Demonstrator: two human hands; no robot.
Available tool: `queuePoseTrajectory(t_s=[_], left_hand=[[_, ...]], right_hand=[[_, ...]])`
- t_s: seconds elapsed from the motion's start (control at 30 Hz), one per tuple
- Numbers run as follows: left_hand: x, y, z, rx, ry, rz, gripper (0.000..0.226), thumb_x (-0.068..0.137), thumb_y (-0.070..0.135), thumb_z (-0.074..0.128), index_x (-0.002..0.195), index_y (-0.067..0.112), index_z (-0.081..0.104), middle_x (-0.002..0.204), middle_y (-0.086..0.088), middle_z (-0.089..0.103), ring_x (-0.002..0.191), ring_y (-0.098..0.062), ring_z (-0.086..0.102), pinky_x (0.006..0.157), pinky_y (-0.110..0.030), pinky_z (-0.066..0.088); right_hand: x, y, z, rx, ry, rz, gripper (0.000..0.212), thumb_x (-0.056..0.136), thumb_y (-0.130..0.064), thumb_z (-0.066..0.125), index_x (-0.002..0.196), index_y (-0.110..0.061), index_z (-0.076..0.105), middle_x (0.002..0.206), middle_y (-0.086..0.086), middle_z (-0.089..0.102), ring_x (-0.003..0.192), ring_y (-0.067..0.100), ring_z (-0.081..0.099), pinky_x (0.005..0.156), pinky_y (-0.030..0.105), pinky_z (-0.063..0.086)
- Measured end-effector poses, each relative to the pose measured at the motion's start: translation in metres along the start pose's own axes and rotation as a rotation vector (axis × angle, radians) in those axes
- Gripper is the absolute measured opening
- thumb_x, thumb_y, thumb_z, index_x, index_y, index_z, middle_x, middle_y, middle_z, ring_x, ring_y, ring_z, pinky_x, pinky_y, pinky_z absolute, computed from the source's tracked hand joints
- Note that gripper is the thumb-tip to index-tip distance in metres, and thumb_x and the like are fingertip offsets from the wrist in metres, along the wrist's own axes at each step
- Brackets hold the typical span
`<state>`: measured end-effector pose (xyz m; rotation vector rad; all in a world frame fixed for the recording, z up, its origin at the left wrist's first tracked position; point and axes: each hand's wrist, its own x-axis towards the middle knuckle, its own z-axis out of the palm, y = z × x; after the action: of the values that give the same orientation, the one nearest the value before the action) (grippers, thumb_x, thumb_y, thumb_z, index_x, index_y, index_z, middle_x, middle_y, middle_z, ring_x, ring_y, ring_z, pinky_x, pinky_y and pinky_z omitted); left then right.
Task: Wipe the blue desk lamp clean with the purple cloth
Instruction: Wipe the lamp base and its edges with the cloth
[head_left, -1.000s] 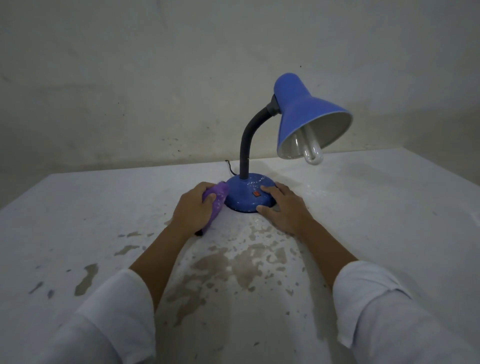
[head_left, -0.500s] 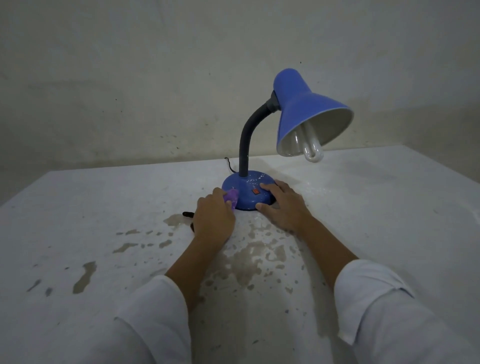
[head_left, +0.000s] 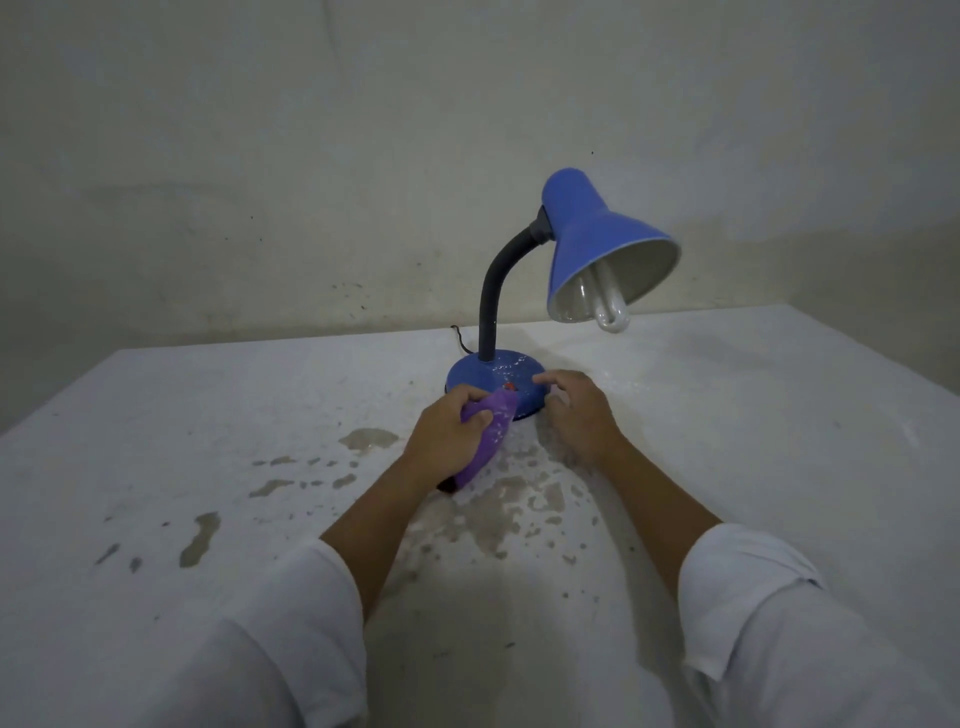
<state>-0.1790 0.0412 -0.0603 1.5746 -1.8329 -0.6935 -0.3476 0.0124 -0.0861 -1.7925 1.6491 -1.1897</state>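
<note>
The blue desk lamp (head_left: 597, 244) stands near the back of the table on a round blue base (head_left: 491, 375), with a black bendy neck and a bare bulb in its shade. My left hand (head_left: 444, 439) is closed around the bunched purple cloth (head_left: 491, 428), whose tip presses on the front left of the base beside a small red switch. My right hand (head_left: 576, 410) rests with fingers spread on the base's front right edge and the table, holding nothing.
The white table (head_left: 753, 441) has worn, peeled patches in front of the lamp and to the left. A thin dark cord (head_left: 460, 335) leaves the base toward the stained wall close behind. White sleeves cover both forearms.
My left hand drew back and turned, so more of the purple cloth shows and it now lies across the base's front. My right hand stayed at the base's right edge.
</note>
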Motion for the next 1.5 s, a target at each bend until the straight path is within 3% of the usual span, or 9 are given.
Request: queuePoseTrajectory(t_s=[0.23,0.4,0.67,0.8,1.03,1.2,1.27,1.37,1.5], left_hand=[[-0.018,0.023,0.003,-0.299,0.016,-0.126,0.028,0.096,0.025,0.044,0.122,0.015,0.048,0.125,-0.010,0.053,0.101,-0.021,0.054,0.086,-0.034,0.050],[-0.028,0.033,0.008,-0.517,-0.053,-0.172,0.014,0.096,0.022,0.044,0.110,0.022,0.046,0.123,-0.011,0.051,0.104,-0.026,0.056,0.091,-0.042,0.053],[-0.026,0.037,0.017,-0.687,-0.048,-0.248,0.028,0.096,0.023,0.045,0.123,0.018,0.048,0.129,-0.013,0.052,0.111,-0.029,0.056,0.093,-0.045,0.053],[-0.024,0.040,0.019,-0.695,-0.035,-0.277,0.030,0.091,0.028,0.054,0.118,0.018,0.048,0.129,-0.012,0.053,0.109,-0.028,0.058,0.092,-0.042,0.054],[-0.025,0.032,0.022,-0.464,-0.264,-0.273,0.077,0.070,0.036,0.077,0.133,0.015,0.038,0.132,-0.009,0.051,0.114,-0.025,0.056,0.098,-0.042,0.050],[-0.020,0.032,0.021,-0.332,-0.239,-0.116,0.042,0.083,0.017,0.066,0.122,0.014,0.052,0.124,-0.010,0.057,0.110,-0.025,0.058,0.097,-0.040,0.051],[-0.017,0.035,0.016,-0.252,-0.266,-0.029,0.036,0.086,0.011,0.060,0.122,0.013,0.057,0.124,-0.010,0.058,0.109,-0.024,0.058,0.095,-0.035,0.051],[-0.012,0.041,0.011,-0.117,-0.303,0.099,0.034,0.088,0.007,0.055,0.122,0.014,0.058,0.121,-0.007,0.055,0.108,-0.023,0.056,0.090,-0.030,0.050],[0.001,0.043,0.011,-0.138,-0.253,0.191,0.036,0.085,0.006,0.060,0.120,0.013,0.059,0.120,-0.006,0.060,0.101,-0.015,0.055,0.080,-0.020,0.050]], right_hand=[[-0.038,-0.023,-0.010,0.201,0.026,0.015,0.024,0.096,-0.013,0.041,0.101,-0.010,0.064,0.095,0.001,0.065,0.090,0.015,0.061,0.075,0.016,0.045],[-0.049,-0.035,-0.017,0.579,-0.095,0.194,0.030,0.098,-0.024,0.035,0.116,-0.012,0.056,0.113,0.012,0.061,0.099,0.024,0.061,0.078,0.030,0.053],[-0.052,-0.023,-0.029,0.780,-0.246,0.364,0.037,0.089,-0.032,0.056,0.123,-0.019,0.050,0.123,0.009,0.057,0.111,0.028,0.057,0.092,0.046,0.052],[-0.048,-0.013,-0.032,0.788,-0.221,0.364,0.039,0.085,-0.031,0.063,0.121,-0.021,0.053,0.122,0.010,0.059,0.109,0.030,0.060,0.092,0.051,0.052],[-0.048,-0.005,-0.037,0.764,0.015,0.459,0.035,0.085,-0.026,0.063,0.114,-0.011,0.052,0.116,0.012,0.060,0.099,0.025,0.061,0.084,0.042,0.055],[-0.049,-0.003,-0.045,0.671,0.059,0.457,0.059,0.080,-0.018,0.068,0.130,-0.015,0.036,0.125,0.008,0.049,0.106,0.026,0.055,0.086,0.039,0.053],[-0.050,-0.002,-0.053,0.475,0.023,0.322,0.067,0.081,-0.013,0.065,0.136,-0.023,0.028,0.125,0.003,0.039,0.113,0.024,0.047,0.090,0.036,0.047],[-0.047,0.001,-0.064,0.187,-0.147,0.129,0.062,0.080,-0.012,0.063,0.134,-0.030,0.039,0.141,0.001,0.035,0.126,0.022,0.040,0.099,0.037,0.043],[-0.037,0.002,-0.077,0.151,-0.365,0.144,0.057,0.077,-0.024,0.072,0.128,-0.030,0.047,0.128,0.002,0.049,0.112,0.022,0.052,0.089,0.036,0.053]])
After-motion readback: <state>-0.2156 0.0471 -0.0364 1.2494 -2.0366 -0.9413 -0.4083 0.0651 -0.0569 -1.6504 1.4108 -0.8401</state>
